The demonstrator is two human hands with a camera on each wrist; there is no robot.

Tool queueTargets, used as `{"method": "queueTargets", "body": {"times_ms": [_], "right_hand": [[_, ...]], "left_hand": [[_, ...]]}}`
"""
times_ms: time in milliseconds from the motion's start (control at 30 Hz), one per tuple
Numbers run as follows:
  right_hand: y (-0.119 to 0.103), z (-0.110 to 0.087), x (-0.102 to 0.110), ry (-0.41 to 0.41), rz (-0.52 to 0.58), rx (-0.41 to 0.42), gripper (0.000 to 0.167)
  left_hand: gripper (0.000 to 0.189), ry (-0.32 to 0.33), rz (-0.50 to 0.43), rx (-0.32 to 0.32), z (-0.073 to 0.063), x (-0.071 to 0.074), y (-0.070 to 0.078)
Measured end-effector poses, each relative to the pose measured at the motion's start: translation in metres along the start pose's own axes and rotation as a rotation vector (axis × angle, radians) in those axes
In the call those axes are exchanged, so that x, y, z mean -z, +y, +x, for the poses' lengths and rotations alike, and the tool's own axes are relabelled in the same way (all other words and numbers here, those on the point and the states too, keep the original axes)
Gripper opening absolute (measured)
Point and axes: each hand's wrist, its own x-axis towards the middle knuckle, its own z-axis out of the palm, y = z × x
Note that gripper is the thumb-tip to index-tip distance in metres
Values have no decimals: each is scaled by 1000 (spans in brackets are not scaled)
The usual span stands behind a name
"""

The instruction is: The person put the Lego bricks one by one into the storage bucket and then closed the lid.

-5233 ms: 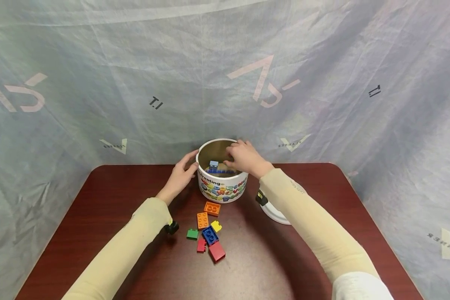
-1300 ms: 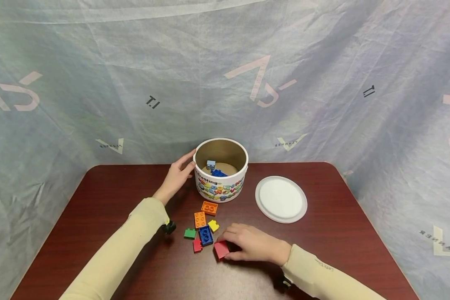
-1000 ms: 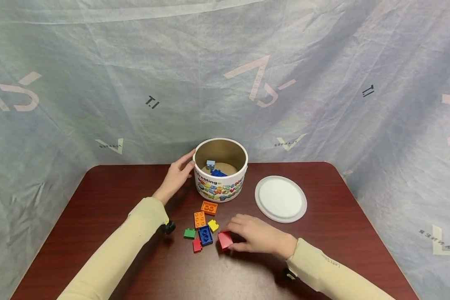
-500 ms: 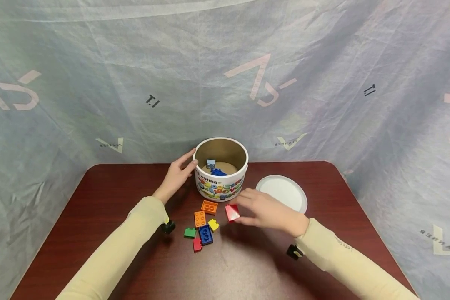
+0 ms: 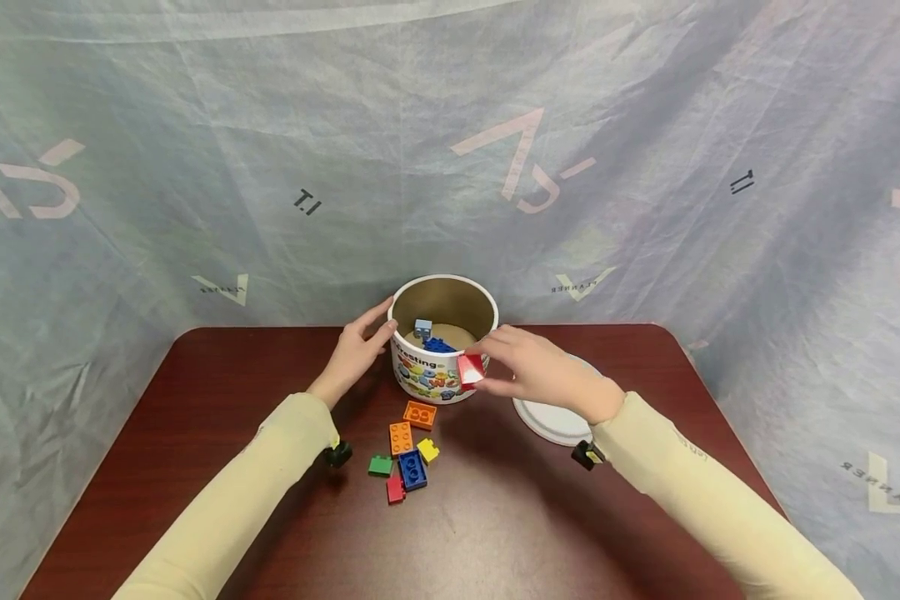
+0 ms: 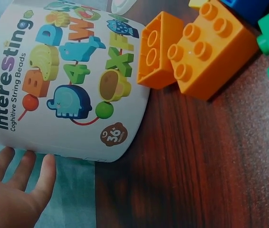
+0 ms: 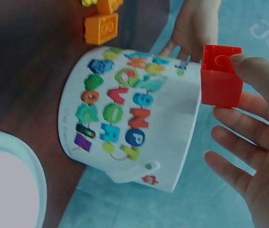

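Observation:
A white round bucket [image 5: 429, 379] with printed letters stands at the table's back, its top uncovered. My left hand [image 5: 354, 354] rests against its left side, with fairly straight fingers in the left wrist view [image 6: 18, 187]. My right hand [image 5: 536, 371] pinches a red building block [image 5: 471, 372] between thumb and fingers, in front of the bucket's right rim. In the right wrist view the block [image 7: 221, 83] shows its hollow underside. Inside the bucket lie a light blue block [image 5: 423, 328] and dark blue pieces [image 5: 438, 345].
In front of the bucket lie two orange blocks [image 5: 401, 437], a yellow block [image 5: 427, 451], a dark blue block [image 5: 412, 470], a green block [image 5: 380, 466] and a small red block [image 5: 395, 490]. The white lid [image 5: 551, 421] is partly behind the right hand. A grey curtain [image 5: 390, 167] hangs behind.
My right hand came out of the bucket, took the larger red block from the front of the pile and lifted it up to the bucket's rim. The left hand stays at the bucket's side.

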Motion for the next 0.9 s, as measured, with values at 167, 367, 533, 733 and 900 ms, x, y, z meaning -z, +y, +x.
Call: {"method": "queueTargets", "body": {"times_ms": [167,367,533,733,900], "right_hand": [[11,8,6,-4,1,-34,39],[22,21,13,5,-20,-72,37],[33,31,12,-10,-18,-116,35],[48,38,8,-46,-16,-191,38],[60,43,6,-71,-27,-245,40]], "left_hand": [[56,0,-16,1,0,-1,-1],[55,9,-4,0,0,-1,0],[54,12,-1,6,0,-1,0],[52,15,-10,11,-2,-1,4],[53,17,-13,11,-2,-2,5]]}}
